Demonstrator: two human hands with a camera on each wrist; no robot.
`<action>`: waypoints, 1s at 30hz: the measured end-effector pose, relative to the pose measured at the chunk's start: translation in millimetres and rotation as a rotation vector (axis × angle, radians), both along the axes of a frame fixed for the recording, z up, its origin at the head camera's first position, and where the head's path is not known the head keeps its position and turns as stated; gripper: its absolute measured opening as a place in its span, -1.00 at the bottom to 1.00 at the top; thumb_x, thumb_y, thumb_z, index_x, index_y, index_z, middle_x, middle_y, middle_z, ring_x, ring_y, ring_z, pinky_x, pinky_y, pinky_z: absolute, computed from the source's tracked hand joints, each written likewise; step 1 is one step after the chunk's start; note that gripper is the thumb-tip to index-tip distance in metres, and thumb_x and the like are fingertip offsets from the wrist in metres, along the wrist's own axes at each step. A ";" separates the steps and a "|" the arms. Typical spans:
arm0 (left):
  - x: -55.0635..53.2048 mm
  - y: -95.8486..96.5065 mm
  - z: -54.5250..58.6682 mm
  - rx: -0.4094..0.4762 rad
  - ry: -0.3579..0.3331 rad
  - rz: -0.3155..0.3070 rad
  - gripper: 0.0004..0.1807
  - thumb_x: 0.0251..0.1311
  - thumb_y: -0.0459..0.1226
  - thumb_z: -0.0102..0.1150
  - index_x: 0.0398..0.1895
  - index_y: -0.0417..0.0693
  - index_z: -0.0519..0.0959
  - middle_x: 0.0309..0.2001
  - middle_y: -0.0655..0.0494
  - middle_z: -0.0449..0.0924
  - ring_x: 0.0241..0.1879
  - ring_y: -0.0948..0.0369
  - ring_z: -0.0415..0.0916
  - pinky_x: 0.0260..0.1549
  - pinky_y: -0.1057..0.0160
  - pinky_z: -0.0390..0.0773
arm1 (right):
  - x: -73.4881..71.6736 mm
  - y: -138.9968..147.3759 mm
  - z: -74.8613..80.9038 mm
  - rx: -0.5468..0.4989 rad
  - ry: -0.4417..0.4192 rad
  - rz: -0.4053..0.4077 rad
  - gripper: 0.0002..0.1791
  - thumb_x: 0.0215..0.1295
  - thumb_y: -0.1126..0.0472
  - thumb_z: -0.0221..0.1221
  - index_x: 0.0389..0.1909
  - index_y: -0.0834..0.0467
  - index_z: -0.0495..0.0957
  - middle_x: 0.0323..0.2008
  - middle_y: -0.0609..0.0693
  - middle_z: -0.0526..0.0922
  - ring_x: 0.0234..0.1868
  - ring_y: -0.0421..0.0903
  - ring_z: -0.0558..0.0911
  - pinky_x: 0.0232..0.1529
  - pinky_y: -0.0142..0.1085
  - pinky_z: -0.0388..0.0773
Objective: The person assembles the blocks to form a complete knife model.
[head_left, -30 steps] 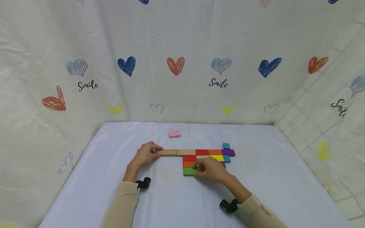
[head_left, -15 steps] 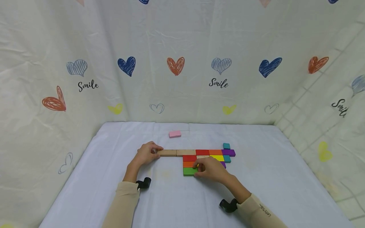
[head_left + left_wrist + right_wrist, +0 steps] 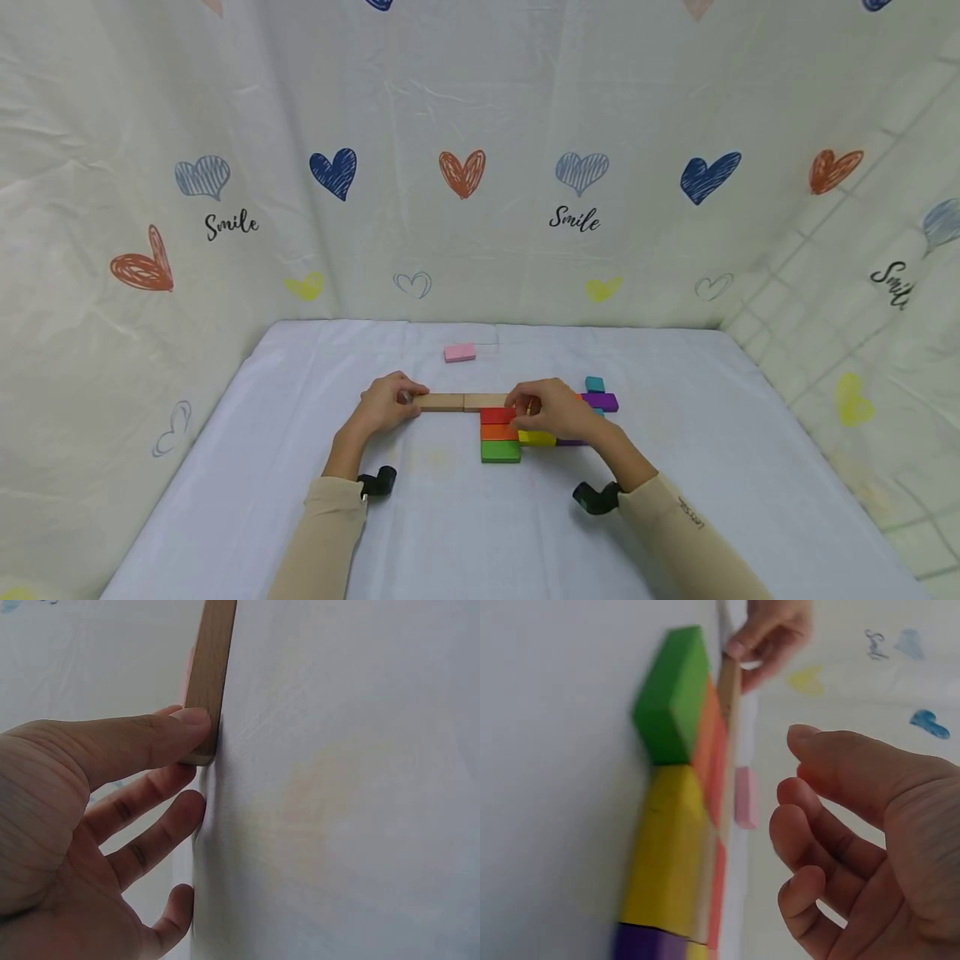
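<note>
My left hand [image 3: 387, 402] pinches the left end of a plain wooden block [image 3: 211, 664] between thumb and fingertips, as the left wrist view shows. A second wooden block [image 3: 484, 402] continues that row to the right. Below it lie stacked rows of coloured blocks: a red block [image 3: 497, 415], an orange block [image 3: 497, 432] and a green block [image 3: 500, 452]. My right hand [image 3: 558, 408] hovers above the rows, fingers loosely bent with nothing between them. A yellow block [image 3: 664, 851] sits beside the green one, and a purple block [image 3: 651, 943] follows it. The hand hides several blocks in the head view.
A pink block [image 3: 460, 353] lies apart toward the back of the white-covered table [image 3: 420, 533]. At the right end are a teal block [image 3: 595, 384] and another purple block [image 3: 602, 402]. A curtain with hearts [image 3: 465, 250] hangs behind.
My right hand has lifted off the blocks near the green one and moved away from me, uncovering the yellow block. The left hand has stayed in place on the wooden block.
</note>
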State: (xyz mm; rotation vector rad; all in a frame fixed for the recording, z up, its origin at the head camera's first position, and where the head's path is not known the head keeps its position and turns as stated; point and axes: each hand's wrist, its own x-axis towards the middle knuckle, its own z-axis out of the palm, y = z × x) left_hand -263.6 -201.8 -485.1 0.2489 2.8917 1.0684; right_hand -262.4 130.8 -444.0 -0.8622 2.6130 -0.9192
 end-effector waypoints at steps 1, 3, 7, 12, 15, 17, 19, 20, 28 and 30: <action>-0.2 -0.1 0.0 0.000 -0.001 0.001 -0.64 0.11 -0.33 0.48 0.01 0.11 0.77 -0.17 0.17 0.61 -0.29 0.22 0.44 -0.07 -0.12 0.23 | -5.8 -0.9 3.4 -0.020 0.002 0.000 -0.70 0.27 0.13 0.40 -0.01 0.08 0.69 -0.36 -0.14 0.61 -0.32 -0.14 0.55 -0.32 -0.37 0.54; -0.5 -0.3 -0.4 -0.003 -0.004 0.003 -0.64 0.12 -0.33 0.47 0.01 0.12 0.77 -0.17 0.17 0.61 -0.28 0.22 0.43 -0.07 -0.12 0.23 | -17.6 -3.4 8.4 -0.073 0.013 -0.002 -0.69 0.27 0.13 0.40 0.01 0.06 0.68 -0.31 -0.11 0.63 -0.31 -0.12 0.57 -0.29 -0.36 0.57; -0.7 -0.9 -2.1 -0.001 -0.010 0.008 -0.64 0.11 -0.33 0.47 0.01 0.12 0.77 -0.17 0.17 0.61 -0.27 0.22 0.44 -0.08 -0.08 0.23 | -39.2 -12.0 12.0 -0.161 0.007 -0.021 -0.66 0.27 0.14 0.41 0.05 0.00 0.65 -0.17 0.02 0.67 -0.25 -0.08 0.61 -0.23 -0.33 0.62; -0.3 -0.1 -4.4 0.011 -0.008 0.003 -0.64 0.10 -0.34 0.48 0.00 0.12 0.78 -0.17 0.17 0.60 -0.27 0.22 0.45 -0.10 -0.04 0.23 | -61.2 -25.7 4.8 -0.192 -0.012 -0.046 -0.57 0.28 0.16 0.40 0.16 0.02 0.60 0.05 0.19 0.65 -0.18 -0.04 0.62 -0.14 -0.28 0.62; -0.3 1.5 -4.4 0.012 -0.011 0.003 -0.64 0.11 -0.33 0.48 0.00 0.13 0.78 -0.17 0.16 0.60 -0.26 0.22 0.46 -0.10 -0.04 0.24 | -72.3 -33.7 -1.8 -0.166 -0.031 -0.050 -0.50 0.31 0.18 0.37 0.26 0.07 0.54 0.16 0.23 0.61 -0.15 -0.03 0.61 -0.10 -0.26 0.60; -0.3 2.2 -4.1 0.010 -0.015 0.008 -0.64 0.11 -0.33 0.48 0.00 0.13 0.78 -0.17 0.16 0.60 -0.26 0.21 0.46 -0.09 -0.06 0.22 | -78.3 -38.9 -5.1 -0.135 -0.059 -0.049 -0.44 0.32 0.17 0.36 0.33 0.07 0.50 0.22 0.21 0.57 -0.12 -0.02 0.60 -0.07 -0.25 0.61; -0.5 2.3 -4.0 0.007 -0.017 0.011 -0.64 0.11 -0.33 0.48 0.00 0.13 0.78 -0.17 0.17 0.60 -0.26 0.21 0.46 -0.09 -0.05 0.23 | -84.0 -43.7 -8.5 -0.109 -0.085 -0.043 -0.38 0.33 0.17 0.36 0.39 0.05 0.45 0.27 0.19 0.53 -0.10 -0.02 0.61 -0.03 -0.21 0.62; -0.4 2.0 -4.1 0.005 -0.018 0.012 -0.64 0.11 -0.33 0.48 0.00 0.13 0.78 -0.17 0.17 0.60 -0.26 0.21 0.46 -0.09 -0.05 0.23 | -86.4 -45.9 -9.7 -0.098 -0.096 -0.039 -0.36 0.33 0.17 0.36 0.41 0.04 0.43 0.29 0.18 0.51 -0.09 -0.02 0.61 0.00 -0.20 0.62; -0.9 -0.4 -2.9 0.002 0.005 -0.001 -0.65 0.12 -0.33 0.47 0.01 0.11 0.78 -0.15 0.16 0.62 -0.27 0.22 0.47 -0.17 0.05 0.26 | -101.7 -60.6 -18.0 -0.097 -0.147 -0.072 -0.23 0.30 0.12 0.39 0.50 -0.05 0.33 0.41 0.08 0.39 0.02 0.02 0.63 0.07 -0.12 0.63; -0.3 -1.3 -2.2 0.001 0.013 -0.007 -0.65 0.12 -0.33 0.47 0.00 0.10 0.78 -0.15 0.16 0.63 -0.27 0.22 0.48 -0.17 0.05 0.26 | -104.1 -64.1 -19.8 -0.102 -0.161 -0.075 -0.20 0.29 0.13 0.39 0.53 -0.06 0.30 0.45 0.07 0.35 0.06 0.05 0.62 0.10 -0.09 0.62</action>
